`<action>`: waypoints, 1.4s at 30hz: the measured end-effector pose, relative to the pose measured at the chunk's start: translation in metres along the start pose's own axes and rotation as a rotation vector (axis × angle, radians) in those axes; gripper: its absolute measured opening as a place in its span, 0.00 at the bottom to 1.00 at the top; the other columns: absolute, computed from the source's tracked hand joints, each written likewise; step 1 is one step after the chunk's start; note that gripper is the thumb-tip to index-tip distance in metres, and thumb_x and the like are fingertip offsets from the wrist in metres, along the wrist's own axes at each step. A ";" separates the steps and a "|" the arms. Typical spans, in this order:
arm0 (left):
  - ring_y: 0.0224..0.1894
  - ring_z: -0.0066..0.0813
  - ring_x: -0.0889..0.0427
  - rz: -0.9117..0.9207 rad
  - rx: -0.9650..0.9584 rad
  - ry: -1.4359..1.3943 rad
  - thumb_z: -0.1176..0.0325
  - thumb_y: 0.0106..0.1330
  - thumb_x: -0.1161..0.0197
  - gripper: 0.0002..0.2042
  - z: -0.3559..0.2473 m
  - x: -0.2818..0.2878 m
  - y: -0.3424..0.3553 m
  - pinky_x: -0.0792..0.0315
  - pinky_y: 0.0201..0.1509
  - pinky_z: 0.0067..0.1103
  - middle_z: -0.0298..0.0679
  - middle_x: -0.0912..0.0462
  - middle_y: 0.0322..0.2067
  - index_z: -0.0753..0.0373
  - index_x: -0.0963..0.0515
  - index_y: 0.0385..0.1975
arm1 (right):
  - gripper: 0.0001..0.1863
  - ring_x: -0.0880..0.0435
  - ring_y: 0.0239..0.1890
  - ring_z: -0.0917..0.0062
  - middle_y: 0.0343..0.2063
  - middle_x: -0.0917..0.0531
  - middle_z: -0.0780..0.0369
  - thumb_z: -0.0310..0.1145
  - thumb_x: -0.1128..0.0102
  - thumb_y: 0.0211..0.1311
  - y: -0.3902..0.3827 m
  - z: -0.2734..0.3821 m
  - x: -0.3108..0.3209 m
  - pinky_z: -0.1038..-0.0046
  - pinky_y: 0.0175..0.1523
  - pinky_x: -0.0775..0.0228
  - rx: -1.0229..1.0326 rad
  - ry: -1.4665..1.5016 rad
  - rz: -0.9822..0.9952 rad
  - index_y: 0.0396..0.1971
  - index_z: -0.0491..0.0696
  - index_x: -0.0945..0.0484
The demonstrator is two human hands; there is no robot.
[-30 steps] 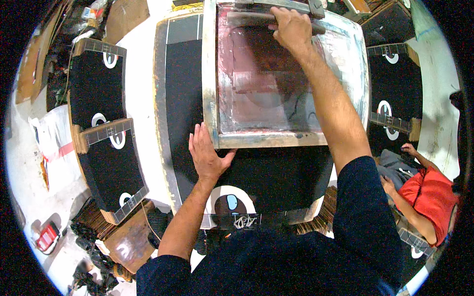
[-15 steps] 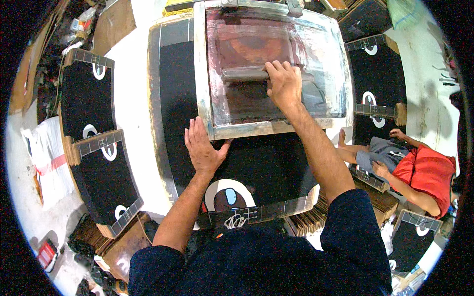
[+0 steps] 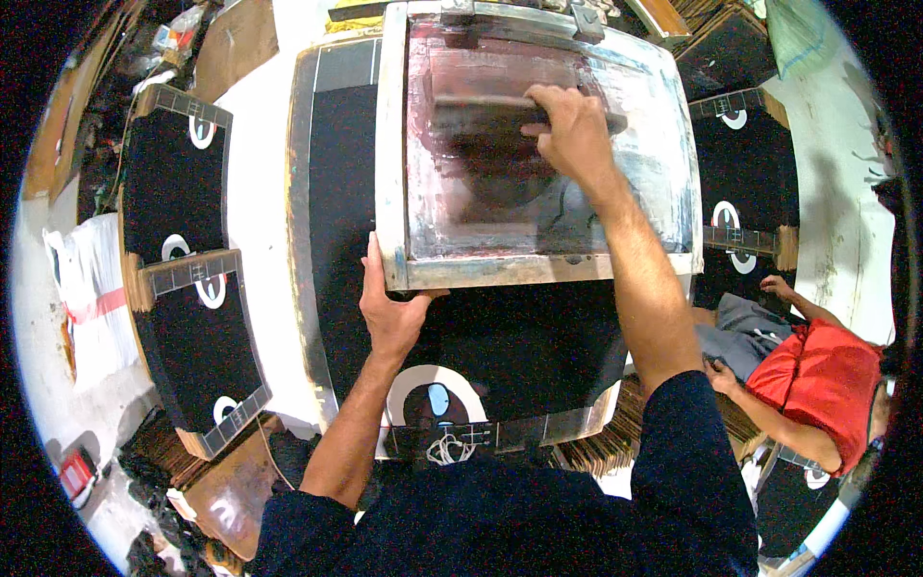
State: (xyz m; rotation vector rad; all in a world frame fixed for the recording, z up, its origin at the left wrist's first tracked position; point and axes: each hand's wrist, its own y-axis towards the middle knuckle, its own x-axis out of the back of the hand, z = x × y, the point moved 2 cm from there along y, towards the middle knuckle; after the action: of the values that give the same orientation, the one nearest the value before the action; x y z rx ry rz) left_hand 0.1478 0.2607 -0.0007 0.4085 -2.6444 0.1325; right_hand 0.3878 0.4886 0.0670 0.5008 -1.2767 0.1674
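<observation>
A wooden-framed printing screen (image 3: 392, 173) with reddish ink on its mesh lies over a black garment (image 3: 519, 337) on a platen. My right hand (image 3: 575, 130) grips a squeegee (image 3: 481, 113) that rests on the mesh in the upper half of the screen. My left hand (image 3: 389, 308) presses on the near left corner of the frame, thumb along its front rail. The black garment shows a white collar opening (image 3: 435, 389) near my body.
Black garments on boards lie at the left (image 3: 187, 327) and at the right (image 3: 735, 192). A person in a red top (image 3: 817, 380) sits at the lower right. Stacked boards (image 3: 615, 433) sit under the platen, and a white bundle (image 3: 87, 288) lies at the left.
My right hand has pulled the squeegee toward me across the mesh and then pushed it back up toward the far end. My left hand stays on the frame's near left corner.
</observation>
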 end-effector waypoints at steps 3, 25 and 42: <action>0.67 0.46 0.25 -0.001 -0.001 -0.016 0.66 0.43 0.13 0.57 -0.002 0.001 0.002 0.34 0.74 0.35 0.55 0.27 0.66 0.70 0.43 0.75 | 0.18 0.16 0.45 0.57 0.38 0.13 0.57 0.28 0.28 0.52 0.004 -0.001 0.012 0.54 0.51 0.29 0.029 0.066 -0.038 0.45 0.48 0.18; 0.67 0.44 0.25 0.029 0.122 0.016 0.69 0.42 0.13 0.59 -0.005 0.001 0.003 0.28 0.69 0.31 0.57 0.29 0.68 0.71 0.45 0.76 | 0.30 0.23 0.64 0.59 0.57 0.17 0.61 0.46 0.24 0.54 0.160 -0.080 -0.056 0.44 0.68 0.38 -0.107 -0.087 -0.005 0.60 0.65 0.21; 0.54 0.30 0.16 -0.029 -0.225 -0.392 0.78 0.54 0.21 0.48 -0.142 0.082 0.053 0.22 0.60 0.27 0.52 0.18 0.59 0.69 0.42 0.75 | 0.15 0.18 0.43 0.62 0.37 0.15 0.59 0.50 0.33 0.65 -0.059 0.098 0.135 0.59 0.49 0.30 -0.128 0.042 -0.712 0.40 0.54 0.14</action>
State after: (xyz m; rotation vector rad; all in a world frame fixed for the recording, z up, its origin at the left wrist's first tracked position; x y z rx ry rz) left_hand 0.1220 0.3123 0.1622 0.4326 -2.9893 -0.2812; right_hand 0.3651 0.3717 0.1979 0.8037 -0.9939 -0.4941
